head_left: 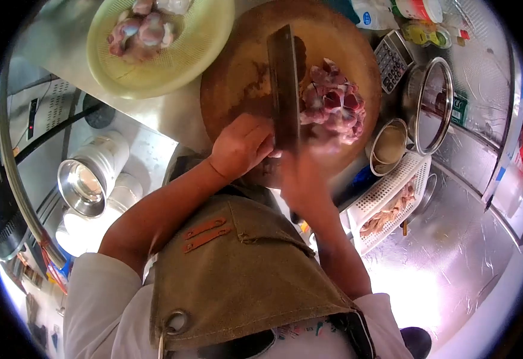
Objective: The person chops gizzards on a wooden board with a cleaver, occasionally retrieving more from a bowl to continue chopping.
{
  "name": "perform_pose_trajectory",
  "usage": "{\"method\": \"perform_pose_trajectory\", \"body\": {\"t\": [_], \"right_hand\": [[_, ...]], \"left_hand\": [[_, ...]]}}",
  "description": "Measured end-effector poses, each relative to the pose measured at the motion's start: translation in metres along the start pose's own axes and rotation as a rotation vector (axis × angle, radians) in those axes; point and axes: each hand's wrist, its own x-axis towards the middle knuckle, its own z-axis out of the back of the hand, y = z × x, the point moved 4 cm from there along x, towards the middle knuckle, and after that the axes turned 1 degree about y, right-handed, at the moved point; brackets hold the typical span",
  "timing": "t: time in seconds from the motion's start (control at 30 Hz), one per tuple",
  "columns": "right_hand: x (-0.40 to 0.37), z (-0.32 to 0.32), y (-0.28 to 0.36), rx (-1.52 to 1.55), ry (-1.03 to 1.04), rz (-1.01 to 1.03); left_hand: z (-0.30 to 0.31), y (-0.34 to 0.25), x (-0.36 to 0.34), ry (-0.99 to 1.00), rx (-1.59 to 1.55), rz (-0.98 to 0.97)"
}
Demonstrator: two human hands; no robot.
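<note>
My right hand [300,179], blurred by motion, is closed round the handle of a cleaver [284,90]. The broad dark blade points away from me over a round wooden chopping board [243,54]. Just left of the blade, my left hand [242,146] has its fingers curled on the board. A small pale bit of meat shows at its fingertips, mostly hidden by the fingers. Right of the blade lies a heap of cut dark red and pinkish meat [336,105], gizzard-like in look. Wet dark stains mark the wood near the cleaver.
A yellow-green mesh basket [109,69] with several whole meat pieces stands back left. On the right are a calculator [392,58], a steel bowl [441,107], a smaller metal bowl [374,157] and a white perforated basket [369,239] of pale meat. White buckets [112,149] stand lower left.
</note>
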Motion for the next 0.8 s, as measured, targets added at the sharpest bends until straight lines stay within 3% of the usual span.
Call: {"method": "perform_pose_trajectory", "body": {"t": [0.13, 0.2, 0.27, 0.33, 0.4, 0.5, 0.57, 0.8], "right_hand": [[0.010, -0.017, -0.011, 0.113, -0.138, -0.091], [0.012, -0.024, -0.026, -0.019, -0.194, 0.083], [0.001, -0.018, -0.043, 0.131, -0.120, -0.029], [0.007, -0.017, -0.059, 0.569, 0.067, -0.371], [0.010, 0.000, -0.040, 0.372, -0.076, -0.075], [0.003, 0.021, -0.016, 0.417, 0.015, -0.247], [-0.009, 0.020, -0.007, 0.046, -0.107, 0.123], [-0.012, 0.000, 0.002, 0.034, -0.021, 0.041]], "left_hand": [[-0.001, -0.001, -0.005, 0.177, 0.045, -0.094], [-0.004, -0.001, -0.016, 0.179, 0.075, -0.214], [-0.008, -0.003, -0.034, 0.237, 0.089, -0.272], [-0.013, 0.007, -0.043, 0.242, 0.121, -0.287], [-0.013, 0.010, -0.051, 0.185, 0.123, -0.217], [0.015, -0.009, -0.029, -0.009, 0.067, -0.051], [0.013, -0.013, -0.025, -0.020, 0.023, -0.040], [0.005, -0.005, -0.015, -0.045, 0.027, -0.085]]}}
